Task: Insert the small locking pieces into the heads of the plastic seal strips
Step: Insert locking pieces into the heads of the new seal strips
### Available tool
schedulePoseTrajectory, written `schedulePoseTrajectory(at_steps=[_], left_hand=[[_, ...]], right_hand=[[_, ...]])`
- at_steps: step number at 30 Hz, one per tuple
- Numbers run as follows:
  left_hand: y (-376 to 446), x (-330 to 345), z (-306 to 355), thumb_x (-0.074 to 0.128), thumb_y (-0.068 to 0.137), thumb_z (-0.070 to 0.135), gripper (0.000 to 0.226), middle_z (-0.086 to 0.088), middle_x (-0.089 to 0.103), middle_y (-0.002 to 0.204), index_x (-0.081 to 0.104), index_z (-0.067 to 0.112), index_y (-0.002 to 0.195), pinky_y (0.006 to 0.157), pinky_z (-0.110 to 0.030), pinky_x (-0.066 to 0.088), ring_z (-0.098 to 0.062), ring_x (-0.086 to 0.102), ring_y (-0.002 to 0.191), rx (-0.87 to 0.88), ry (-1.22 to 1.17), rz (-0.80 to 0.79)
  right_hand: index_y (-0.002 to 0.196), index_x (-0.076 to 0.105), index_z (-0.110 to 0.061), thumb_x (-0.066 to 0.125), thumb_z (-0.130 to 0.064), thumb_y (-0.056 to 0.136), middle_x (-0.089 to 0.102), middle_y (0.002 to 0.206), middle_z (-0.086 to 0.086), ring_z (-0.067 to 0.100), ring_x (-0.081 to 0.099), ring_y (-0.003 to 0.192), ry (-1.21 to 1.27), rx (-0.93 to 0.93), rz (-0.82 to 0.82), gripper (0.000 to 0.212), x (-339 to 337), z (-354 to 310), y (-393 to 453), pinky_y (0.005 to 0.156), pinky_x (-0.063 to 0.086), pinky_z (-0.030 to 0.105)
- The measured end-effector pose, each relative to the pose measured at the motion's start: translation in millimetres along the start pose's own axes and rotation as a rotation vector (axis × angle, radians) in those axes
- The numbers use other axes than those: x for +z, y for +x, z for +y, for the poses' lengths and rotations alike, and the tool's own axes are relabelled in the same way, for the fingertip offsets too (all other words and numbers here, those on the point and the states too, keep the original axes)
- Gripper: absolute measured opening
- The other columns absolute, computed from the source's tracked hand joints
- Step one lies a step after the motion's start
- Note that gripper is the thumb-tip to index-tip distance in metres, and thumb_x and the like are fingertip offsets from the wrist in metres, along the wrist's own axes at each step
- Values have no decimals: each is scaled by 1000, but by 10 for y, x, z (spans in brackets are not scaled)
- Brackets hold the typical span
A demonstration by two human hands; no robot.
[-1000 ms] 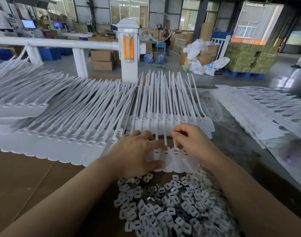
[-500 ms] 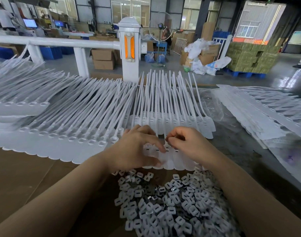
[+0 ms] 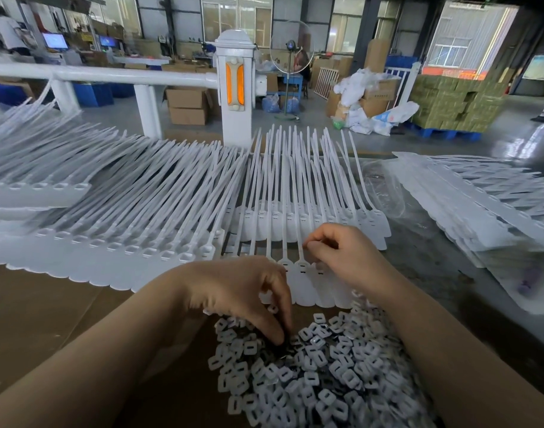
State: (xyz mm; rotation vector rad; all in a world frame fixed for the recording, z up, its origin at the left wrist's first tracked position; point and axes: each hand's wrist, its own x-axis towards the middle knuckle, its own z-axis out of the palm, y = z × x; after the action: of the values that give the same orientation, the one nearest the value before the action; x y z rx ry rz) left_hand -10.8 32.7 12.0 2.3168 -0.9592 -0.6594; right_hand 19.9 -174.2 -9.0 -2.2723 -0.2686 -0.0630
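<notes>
A short row of white plastic seal strips [image 3: 304,282] lies in front of me, heads toward me and tails pointing away. Below it spreads a heap of small white locking pieces [image 3: 310,372]. My left hand [image 3: 233,288] reaches down into the top of that heap, thumb and fingertips pinched together on a piece among the others. My right hand [image 3: 347,257] rests over the right-hand heads. Its curled fingertips pinch the stem of one strip just above its head. Whether a locking piece sits in that hand is hidden.
A second row of strips [image 3: 280,217] lies just behind, and a wide fan of them [image 3: 125,211] fills the left. More strips are stacked at the right [image 3: 480,205]. Brown cardboard [image 3: 48,319] covers the table. A white post and rail [image 3: 235,88] stand beyond the table.
My left hand has left the strip heads and dropped toward me into the heap of locking pieces. My right hand stays at the strip heads, shifted slightly up the stems.
</notes>
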Motion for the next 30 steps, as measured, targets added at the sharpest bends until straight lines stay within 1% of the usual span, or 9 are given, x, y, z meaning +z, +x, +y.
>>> schedulePoseTrajectory(at_steps=[2,5,9,13,15,17,22,25,30], left_hand=[[2,-4,-4,83,75,28,18,18,63,91,74,41,82,80,-8,37,2,57,90,12,-33,21],[-1,-10,-6,80,78,24,13,15,69,89,77,33,87,82,-22,46,-6,61,85,21,-97,48],[-14,-4,25,77,81,14,18,18,72,85,77,29,92,73,-2,39,6,62,77,66,-216,30],[2,-9,-17,79,80,13,25,12,74,86,76,30,98,79,-14,49,-3,67,80,48,-319,82],[20,-16,-40,81,77,18,19,4,73,78,76,27,93,72,-21,54,-8,66,71,17,-378,169],[42,-17,-50,82,71,24,15,-1,73,74,77,23,85,61,-20,53,-9,66,65,-26,-476,310],[91,5,-81,82,62,21,16,-8,75,78,77,17,77,57,-17,53,-12,71,67,-116,-839,597],[115,11,-80,80,62,20,27,-10,76,81,74,11,87,56,-19,54,-13,72,67,-160,-957,685],[131,37,-52,80,61,25,37,-8,76,81,73,11,95,53,-18,52,-12,72,67,-190,-945,704]], right_hand=[[89,70,-29,61,-23,96,72,84,-8,4,68,75,18,-7,19,13,-9,9,4,75,56,31],[88,69,-30,60,-21,97,69,77,-9,3,65,68,26,-13,40,15,-12,18,10,61,46,20],[90,70,-27,59,-21,97,69,78,-6,9,66,73,51,-3,51,14,-10,20,17,64,49,24],[91,70,-26,60,-22,96,70,78,-5,8,66,72,71,-15,57,12,-12,16,8,70,54,27],[90,70,-27,61,-22,96,71,78,-3,10,67,72,93,-27,52,12,-17,6,0,70,55,30],[88,70,-27,63,-21,95,71,81,-1,14,68,76,133,-47,37,12,-29,-9,-12,71,55,31],[89,71,-22,67,-16,91,71,76,-4,4,64,69,213,-118,-67,7,-50,-56,-56,62,49,15],[87,71,-22,70,-16,89,71,77,-7,4,63,72,226,-157,-123,6,-59,-74,-68,67,51,17],[86,71,-20,77,-17,84,73,82,-1,4,66,73,259,-186,-184,7,-26,-97,-76,70,53,17]])
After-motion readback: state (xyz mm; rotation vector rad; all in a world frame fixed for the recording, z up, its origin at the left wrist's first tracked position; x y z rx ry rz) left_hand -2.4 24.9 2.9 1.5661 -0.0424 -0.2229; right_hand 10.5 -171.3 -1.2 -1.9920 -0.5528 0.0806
